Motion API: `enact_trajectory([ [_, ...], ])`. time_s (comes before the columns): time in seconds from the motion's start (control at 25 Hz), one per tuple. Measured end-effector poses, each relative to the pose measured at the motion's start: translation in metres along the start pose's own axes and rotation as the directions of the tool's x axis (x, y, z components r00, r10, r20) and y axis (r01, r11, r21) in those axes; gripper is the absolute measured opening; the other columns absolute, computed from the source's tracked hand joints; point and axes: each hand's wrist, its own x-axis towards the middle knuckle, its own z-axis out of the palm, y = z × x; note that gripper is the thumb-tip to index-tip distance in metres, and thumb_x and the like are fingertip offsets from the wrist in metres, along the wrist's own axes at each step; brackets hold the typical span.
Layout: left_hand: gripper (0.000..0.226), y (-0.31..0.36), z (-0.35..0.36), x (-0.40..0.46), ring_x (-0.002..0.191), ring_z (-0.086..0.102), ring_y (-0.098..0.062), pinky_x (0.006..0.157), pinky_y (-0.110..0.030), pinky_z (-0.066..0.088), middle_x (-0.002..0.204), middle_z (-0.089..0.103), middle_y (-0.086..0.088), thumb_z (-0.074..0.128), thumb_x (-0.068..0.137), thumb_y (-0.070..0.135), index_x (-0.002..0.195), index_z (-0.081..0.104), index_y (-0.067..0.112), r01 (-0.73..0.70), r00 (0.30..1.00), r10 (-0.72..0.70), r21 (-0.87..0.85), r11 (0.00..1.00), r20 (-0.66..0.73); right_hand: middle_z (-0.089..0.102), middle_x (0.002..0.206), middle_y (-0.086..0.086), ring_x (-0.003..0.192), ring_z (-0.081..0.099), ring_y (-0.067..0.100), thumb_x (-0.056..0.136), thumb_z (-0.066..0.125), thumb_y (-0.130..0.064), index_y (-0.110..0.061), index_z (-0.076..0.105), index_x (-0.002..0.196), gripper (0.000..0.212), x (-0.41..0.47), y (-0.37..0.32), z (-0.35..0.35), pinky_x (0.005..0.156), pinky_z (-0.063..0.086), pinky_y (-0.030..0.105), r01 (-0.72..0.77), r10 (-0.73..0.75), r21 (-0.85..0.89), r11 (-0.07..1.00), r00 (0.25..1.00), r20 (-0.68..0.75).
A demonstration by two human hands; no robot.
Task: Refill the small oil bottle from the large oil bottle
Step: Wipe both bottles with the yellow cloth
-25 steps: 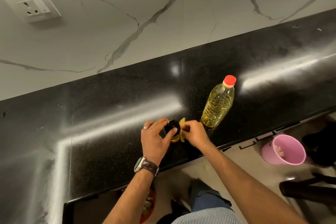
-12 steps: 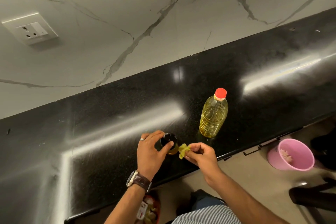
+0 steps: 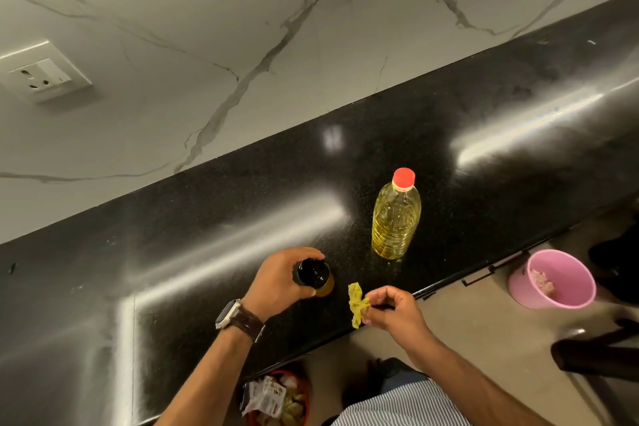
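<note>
The small oil bottle [image 3: 314,276] stands on the black counter [image 3: 193,245] near its front edge, a dark cap on top and a little yellow oil showing low on its side. The left hand [image 3: 280,282] wraps around it from the left, fingers curled over the far side and thumb on the near side, so the bottle is firmly gripped. A watch [image 3: 230,314] with a brown strap sits on that wrist.

Just right of the bottle, apart from it, the right hand [image 3: 394,309] pinches a crumpled yellow strip [image 3: 356,303] between thumb and fingertips, holding it above the counter's front edge.

The large oil bottle [image 3: 397,218] stands upright farther back and to the right, well apart from both hands, nearly full of yellow oil, its red cap [image 3: 404,177] on.

Behind the counter rises a pale veined marble wall [image 3: 242,28] with a white socket [image 3: 41,78] at the left. On the floor to the right stands a pink bucket [image 3: 539,287]; below the counter edge, a red container [image 3: 276,398] holds packets.
</note>
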Motion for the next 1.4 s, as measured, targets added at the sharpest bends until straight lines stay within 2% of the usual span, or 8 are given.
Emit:
enact_trajectory([
  [0.24, 0.057, 0.011, 0.015, -0.007, 0.106, 0.062, -0.003, 0.091, -0.037, 0.056, 0.114, 0.068, 0.023, 0.090, 0.064, 0.048, 0.116, 0.069, 0.041, 0.074, 0.974, -0.063, 0.042, 0.996, -0.216, 0.072, 0.104, 0.019, 0.096, 0.075, 0.028, 0.081, 0.080, 0.008, -0.001, 0.072, 0.098, 0.021, 0.001, -0.008, -0.003, 0.075, 0.063, 0.032, 0.039, -0.039, -0.020, 0.999, 0.999, 0.022],
  [0.48, 0.050, 0.036, 0.043, -0.011, 0.075, 0.058, -0.011, 0.063, -0.028, 0.048, 0.091, 0.062, 0.012, 0.084, 0.070, 0.063, 0.097, 0.061, 0.027, 0.314, 0.830, -0.216, 0.111, 0.943, -0.514, 0.074, 0.101, 0.014, 0.092, 0.077, 0.023, 0.083, 0.078, 0.008, 0.000, 0.071, 0.101, 0.021, 0.002, -0.006, 0.002, 0.075, 0.062, 0.031, 0.034, -0.034, 0.002, 0.999, 0.998, 0.045],
  [0.64, 0.061, 0.045, 0.047, -0.014, 0.075, 0.061, -0.012, 0.063, -0.033, 0.053, 0.095, 0.061, 0.012, 0.068, 0.073, 0.084, 0.097, 0.059, 0.028, 0.444, 0.754, -0.338, 0.059, 0.894, -0.564, 0.078, 0.101, 0.012, 0.099, 0.076, 0.028, 0.083, 0.080, 0.005, -0.004, 0.074, 0.098, 0.019, 0.012, -0.010, 0.014, 0.081, 0.064, 0.038, 0.076, -0.075, -0.005, 0.997, 0.996, 0.040],
  [0.8, 0.048, 0.026, 0.030, -0.032, 0.096, 0.066, -0.006, 0.074, -0.032, 0.060, 0.113, 0.066, 0.016, 0.088, 0.078, 0.042, 0.120, 0.071, 0.025, 0.166, 0.838, -0.210, -0.132, 0.977, -0.504, 0.078, 0.106, -0.002, 0.096, 0.076, 0.017, 0.081, 0.083, 0.001, -0.018, 0.077, 0.090, 0.022, 0.027, -0.021, 0.031, 0.088, 0.062, 0.033, 0.203, -0.205, -0.151, 0.967, 0.979, -0.001],
  [0.92, 0.048, 0.018, 0.021, -0.037, 0.091, 0.068, -0.007, 0.073, -0.031, 0.061, 0.105, 0.070, 0.019, 0.092, 0.074, 0.009, 0.113, 0.076, 0.032, 0.071, 0.905, -0.128, -0.153, 0.986, -0.405, 0.078, 0.105, -0.009, 0.098, 0.074, 0.006, 0.084, 0.076, 0.005, -0.023, 0.079, 0.097, 0.030, 0.037, -0.040, 0.052, 0.094, 0.058, 0.024, 0.336, -0.331, -0.304, 0.891, 0.941, 0.070],
  [1.04, 0.049, 0.019, 0.022, -0.034, 0.085, 0.065, -0.008, 0.071, -0.021, 0.055, 0.094, 0.070, 0.021, 0.094, 0.069, 0.005, 0.106, 0.076, 0.033, 0.089, 0.898, -0.118, -0.087, 0.992, -0.423, 0.079, 0.106, -0.008, 0.101, 0.072, -0.001, 0.087, 0.068, 0.008, -0.016, 0.081, 0.105, 0.033, 0.042, -0.053, 0.071, 0.092, 0.054, 0.012, 0.460, -0.437, -0.429, 0.777, 0.886, 0.158],
  [1.16, 0.046, 0.016, 0.022, -0.033, 0.083, 0.064, -0.007, 0.070, -0.014, 0.049, 0.091, 0.068, 0.022, 0.095, 0.069, 0.009, 0.103, 0.076, 0.034, 0.101, 0.897, -0.120, -0.066, 0.993, -0.425, 0.079, 0.107, -0.007, 0.100, 0.073, 0.002, 0.088, 0.068, 0.005, -0.016, 0.081, 0.111, 0.034, 0.051, -0.040, 0.073, 0.090, 0.057, 0.018, 0.472, -0.451, -0.528, 0.706, 0.874, 0.178],
  [1.4, 0.038, 0.024, 0.018, -0.032, 0.088, 0.063, -0.001, 0.075, -0.024, 0.056, 0.096, 0.071, 0.016, 0.092, 0.074, 0.013, 0.106, 0.079, 0.027, 0.123, 0.908, -0.123, -0.027, 0.992, -0.401, 0.079, 0.096, -0.011, 0.091, 0.073, -0.001, 0.082, 0.070, 0.011, -0.018, 0.082, 0.103, 0.038, 0.053, -0.054, 0.074, 0.086, 0.059, 0.019, 0.447, -0.446, -0.483, 0.753, 0.886, 0.125],
])
